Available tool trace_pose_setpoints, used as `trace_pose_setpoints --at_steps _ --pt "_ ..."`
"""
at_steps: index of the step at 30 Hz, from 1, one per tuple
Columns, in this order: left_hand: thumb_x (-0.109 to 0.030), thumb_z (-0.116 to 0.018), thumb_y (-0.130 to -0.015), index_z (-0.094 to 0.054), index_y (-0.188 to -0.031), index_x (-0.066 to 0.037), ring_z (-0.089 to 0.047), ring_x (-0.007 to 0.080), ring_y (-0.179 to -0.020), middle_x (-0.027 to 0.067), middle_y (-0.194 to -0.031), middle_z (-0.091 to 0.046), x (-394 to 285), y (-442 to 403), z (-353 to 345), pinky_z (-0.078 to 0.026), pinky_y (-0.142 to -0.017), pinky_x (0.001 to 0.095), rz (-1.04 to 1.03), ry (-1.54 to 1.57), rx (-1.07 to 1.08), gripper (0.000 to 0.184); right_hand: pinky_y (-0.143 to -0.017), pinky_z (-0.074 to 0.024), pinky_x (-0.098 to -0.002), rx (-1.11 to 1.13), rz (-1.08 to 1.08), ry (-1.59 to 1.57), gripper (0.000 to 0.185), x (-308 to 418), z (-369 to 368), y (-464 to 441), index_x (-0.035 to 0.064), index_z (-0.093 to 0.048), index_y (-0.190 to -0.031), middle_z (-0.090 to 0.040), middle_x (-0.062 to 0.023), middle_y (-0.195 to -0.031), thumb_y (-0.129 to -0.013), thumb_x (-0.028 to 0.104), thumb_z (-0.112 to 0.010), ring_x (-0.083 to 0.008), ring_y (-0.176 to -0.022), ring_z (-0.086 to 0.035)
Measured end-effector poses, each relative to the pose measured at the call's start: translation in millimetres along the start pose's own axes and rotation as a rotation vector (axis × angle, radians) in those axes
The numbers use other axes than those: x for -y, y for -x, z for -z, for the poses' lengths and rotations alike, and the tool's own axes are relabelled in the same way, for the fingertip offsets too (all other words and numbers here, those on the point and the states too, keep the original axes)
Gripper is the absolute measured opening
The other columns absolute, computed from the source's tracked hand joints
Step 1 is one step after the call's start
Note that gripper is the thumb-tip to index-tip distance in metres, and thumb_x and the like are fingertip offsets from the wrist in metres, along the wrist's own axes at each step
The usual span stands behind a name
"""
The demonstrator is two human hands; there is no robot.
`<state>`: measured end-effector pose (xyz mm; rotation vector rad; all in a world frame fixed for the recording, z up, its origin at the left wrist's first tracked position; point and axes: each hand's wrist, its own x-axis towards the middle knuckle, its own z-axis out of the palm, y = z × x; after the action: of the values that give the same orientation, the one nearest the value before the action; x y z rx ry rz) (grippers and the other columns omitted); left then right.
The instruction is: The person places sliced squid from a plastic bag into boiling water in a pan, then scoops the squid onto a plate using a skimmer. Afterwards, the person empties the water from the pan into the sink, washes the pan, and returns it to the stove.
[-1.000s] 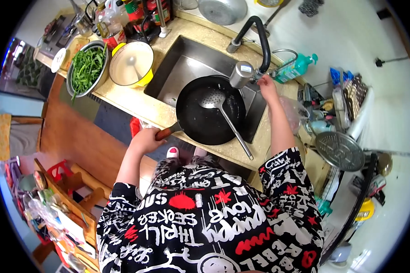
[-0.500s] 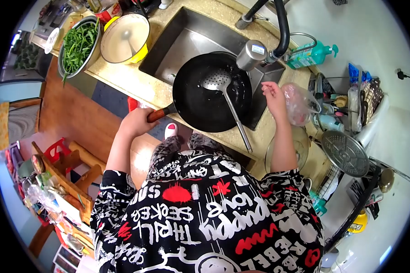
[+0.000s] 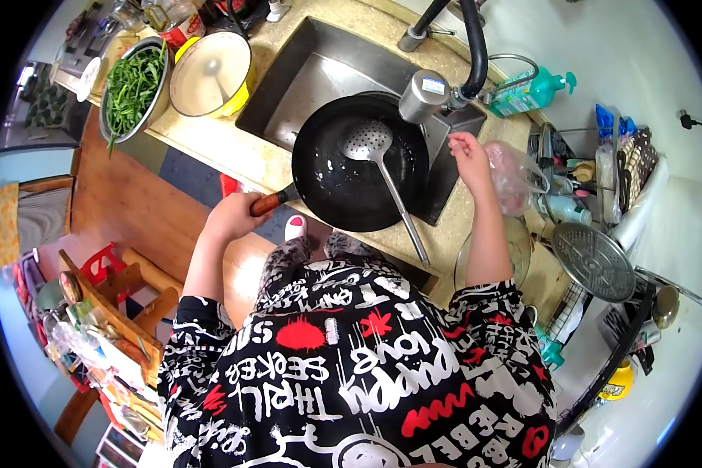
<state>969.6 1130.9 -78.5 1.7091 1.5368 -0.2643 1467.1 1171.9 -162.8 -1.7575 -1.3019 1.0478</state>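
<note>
My left hand (image 3: 234, 217) is closed round the wooden handle of a black wok (image 3: 320, 187). The wok rests over the front part of the metal sink (image 3: 285, 105), its inside wet, with small light specks. Lying in it is a perforated metal skimmer (image 3: 366, 142), whose long handle sticks out over the front rim. My right hand (image 3: 469, 160) hovers right of the wok, fingers loosely bent, with nothing visible in them. Just ahead of it is the cylindrical metal end of the faucet (image 3: 425, 95). A clear plastic bag (image 3: 511, 175) lies beside my right wrist.
Left of the sink stand a yellow pot (image 3: 240, 100) with a ladle and a bowl of green leaves (image 3: 132, 90). A green pump bottle (image 3: 530, 93) is at the back right. A round perforated metal plate (image 3: 594, 261) and a glass lid (image 3: 515, 253) lie to the right.
The wok with the skimmer in it has shifted slightly, toward the left and front. My right hand has turned a little near the faucet; my left hand keeps hold of the handle.
</note>
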Motion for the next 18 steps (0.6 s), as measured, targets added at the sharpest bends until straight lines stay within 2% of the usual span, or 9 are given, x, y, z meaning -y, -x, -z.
trace_pose_setpoints --at_steps 5,8,9,12,15,18 --pt "-0.031 -0.074 -0.08 -0.069 -0.102 -0.01 -0.065 0.0374 -0.083 0.0189 -0.086 -0.068 -7.2 2.2 5.4 -0.052 -0.074 0.043 0.003 -0.038 -0.023 0.031 -0.077 -0.0485 -0.0246 -0.015 0.031 -0.03 0.018 -11.1 1.4 -26.5 0.0038 -0.064 -0.113 -0.067 -0.0024 -0.091 -0.098 0.013 -0.059 -0.0094 -0.083 -0.06" --pt "-0.031 -0.074 -0.079 -0.07 -0.102 -0.01 -0.065 0.0375 -0.084 0.0188 -0.087 -0.068 -12.9 2.2 11.1 -0.052 -0.074 0.0432 0.004 -0.045 -0.011 0.031 -0.079 -0.0492 -0.0255 -0.149 0.166 0.007 0.019 -11.1 2.4 -68.5 0.0027 -0.062 -0.114 -0.067 -0.0035 -0.094 -0.099 0.012 -0.057 -0.0108 -0.084 -0.062" --pt "-0.032 -0.075 -0.079 -0.071 -0.1 -0.009 -0.065 0.0374 -0.084 0.0184 -0.086 -0.069 -15.2 2.5 12.9 -0.052 -0.074 0.0432 0.017 -0.048 -0.012 0.031 -0.088 -0.0483 -0.0281 -0.11 0.106 0.025 0.028 -3.9 7.2 -82.6 0.0032 -0.058 -0.125 -0.068 -0.0057 -0.104 -0.097 0.004 -0.054 -0.0162 -0.097 -0.063" --pt "-0.032 -0.075 -0.079 -0.071 -0.1 -0.009 -0.066 0.0371 -0.084 0.018 -0.087 -0.069 -24.3 4.8 20.1 -0.052 -0.075 0.0434 0.058 -0.056 -0.002 0.032 -0.099 -0.0443 -0.0333 -0.127 0.44 0.313 0.037 22.9 12.2 -136.8 0.0023 -0.054 -0.133 -0.065 -0.0126 -0.117 -0.095 0.002 -0.053 -0.0232 -0.11 -0.06" --pt "-0.03 -0.075 -0.078 -0.068 -0.096 -0.008 -0.065 0.0367 -0.08 0.0173 -0.082 -0.068 -20.8 2.8 18.8 -0.051 -0.071 0.043 0.031 -0.041 -0.014 0.029 -0.108 -0.0383 -0.0373 -0.093 0.577 0.243 0.044 30.2 1.5 -192.3 0.0018 -0.05 -0.137 -0.057 -0.0196 -0.131 -0.093 0.003 -0.054 -0.0308 -0.125 -0.053" --pt "-0.03 -0.075 -0.078 -0.068 -0.094 -0.008 -0.064 0.0371 -0.08 0.0175 -0.081 -0.067 -20.8 1.1 20.7 -0.05 -0.071 0.0438 0.01 -0.052 -0.022 0.028 -0.111 -0.0361 -0.0391 -0.088 0.444 0.107 0.044 54.2 -5.6 -221.0 0.0019 -0.051 -0.136 -0.053 -0.0222 -0.135 -0.093 0.004 -0.056 -0.0345 -0.129 -0.049"
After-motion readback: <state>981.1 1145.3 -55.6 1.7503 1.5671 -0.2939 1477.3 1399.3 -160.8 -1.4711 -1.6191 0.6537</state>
